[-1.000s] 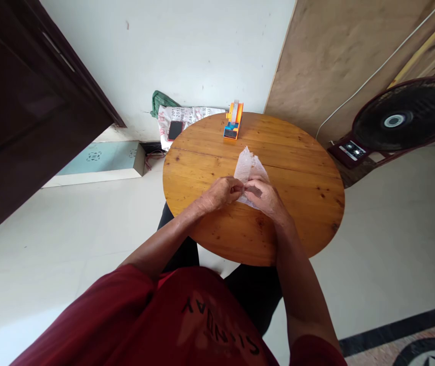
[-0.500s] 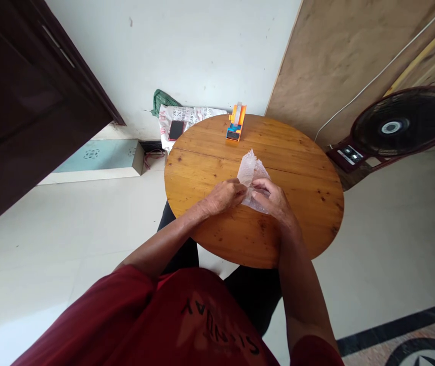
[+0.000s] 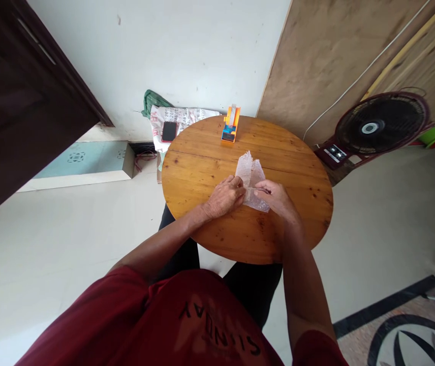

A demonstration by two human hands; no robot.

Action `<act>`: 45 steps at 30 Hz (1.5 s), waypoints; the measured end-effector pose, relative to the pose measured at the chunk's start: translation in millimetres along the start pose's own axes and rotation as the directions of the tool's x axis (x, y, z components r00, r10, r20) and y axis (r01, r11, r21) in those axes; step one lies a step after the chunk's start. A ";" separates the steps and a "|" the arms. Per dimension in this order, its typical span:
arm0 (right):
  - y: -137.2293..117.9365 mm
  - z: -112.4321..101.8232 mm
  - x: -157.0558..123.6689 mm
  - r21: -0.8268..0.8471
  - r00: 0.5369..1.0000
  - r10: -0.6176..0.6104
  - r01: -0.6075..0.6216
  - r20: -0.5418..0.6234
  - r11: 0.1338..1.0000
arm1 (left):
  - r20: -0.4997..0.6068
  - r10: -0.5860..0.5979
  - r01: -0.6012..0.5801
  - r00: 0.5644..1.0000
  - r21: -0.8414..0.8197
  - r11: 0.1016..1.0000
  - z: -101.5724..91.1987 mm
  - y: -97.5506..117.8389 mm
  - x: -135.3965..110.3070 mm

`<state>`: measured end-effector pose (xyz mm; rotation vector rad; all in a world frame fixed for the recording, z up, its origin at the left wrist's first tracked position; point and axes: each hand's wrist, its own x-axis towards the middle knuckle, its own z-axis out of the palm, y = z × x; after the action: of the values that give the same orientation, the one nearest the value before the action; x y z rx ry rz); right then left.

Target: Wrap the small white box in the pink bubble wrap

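Observation:
A crinkled, see-through sheet of bubble wrap [image 3: 256, 202] lies folded on the round wooden table [image 3: 293, 213], its ragged end pointing away from me. My left hand [image 3: 228, 195] grips its left edge with curled fingers. On the other side, my right hand [image 3: 274, 195] pinches the wrap near its middle, thumb toward the fingers. Whether something lies inside the wrap, I cannot tell. Beyond it, near the far rim of the table, stands an orange and blue tape dispenser [image 3: 230, 124] with a roll of clear tape.
A dark phone [image 3: 169, 131] rests on a printed white sack [image 3: 190, 116] beyond the table's left rim, beside a green bag [image 3: 154, 101]. A fan [image 3: 381, 124] stands to the right. A long box [image 3: 84, 162] is on the floor at left, near a dark door [image 3: 23, 101].
The view has swung slightly right. My fingers have shifted a little on the bubble wrap, the left ones closing more over its edge, and its far end looks flatter.

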<state>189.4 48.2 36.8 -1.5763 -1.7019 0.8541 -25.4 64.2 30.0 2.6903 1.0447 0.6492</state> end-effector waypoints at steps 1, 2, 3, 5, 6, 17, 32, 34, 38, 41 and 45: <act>0.4 0.3 -0.2 -0.021 1.000 0.004 -0.005 -0.004 1.000 | -0.017 0.019 -0.019 1.000 -0.017 1.000 2.3 -2.3 -0.5; 1.8 0.8 -0.5 -0.043 1.000 0.013 -0.013 -0.014 0.999 | -0.037 0.034 -0.035 0.999 -0.033 0.999 4.9 -4.7 -1.2; 3.9 1.5 -0.8 -0.063 0.999 0.023 -0.025 -0.029 0.998 | -0.059 0.045 -0.048 0.997 -0.050 0.998 7.8 -7.0 -2.0; 9.1 3.4 -2.2 -0.093 0.997 0.043 -0.048 -0.059 0.995 | -0.098 0.056 -0.064 0.994 -0.085 0.994 13.7 -11.0 -4.0; 11.4 4.2 -3.3 -0.100 0.996 0.048 -0.055 -0.070 0.993 | -0.115 0.056 -0.068 0.992 -0.101 0.993 16.4 -12.5 -4.9; 13.7 7.4 -25.6 -0.168 0.934 0.084 -0.151 -0.348 0.974 | -0.165 0.069 -0.090 0.984 -0.124 0.988 24.1 -15.8 -8.9; 2.0 23.4 -18.2 -0.044 0.938 0.154 -0.176 -0.309 0.983 | -0.137 0.055 -0.074 0.989 -0.139 0.987 24.2 -16.9 -8.2; 0.6 27.0 -17.4 -0.004 0.921 0.157 -0.169 -0.356 0.986 | -0.139 0.058 -0.076 0.989 -0.132 0.988 25.0 -17.0 -7.7; -3.1 32.7 -15.7 0.051 0.898 0.175 -0.168 -0.403 0.984 | -0.151 0.068 -0.085 0.986 -0.110 0.990 26.5 -17.0 -7.6; -7.2 36.0 -14.2 0.112 0.893 0.193 -0.161 -0.407 0.981 | -0.156 0.064 -0.081 0.986 -0.103 0.991 26.9 -16.5 -7.7; -11.7 39.9 -13.0 0.195 0.882 0.207 -0.135 -0.423 0.972 | -0.150 0.069 -0.084 0.986 -0.100 0.991 27.0 -16.2 -7.0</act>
<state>150.7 33.3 23.2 -1.6741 -1.1568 0.6344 -27.3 71.1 -1.5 2.6342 0.9142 0.9025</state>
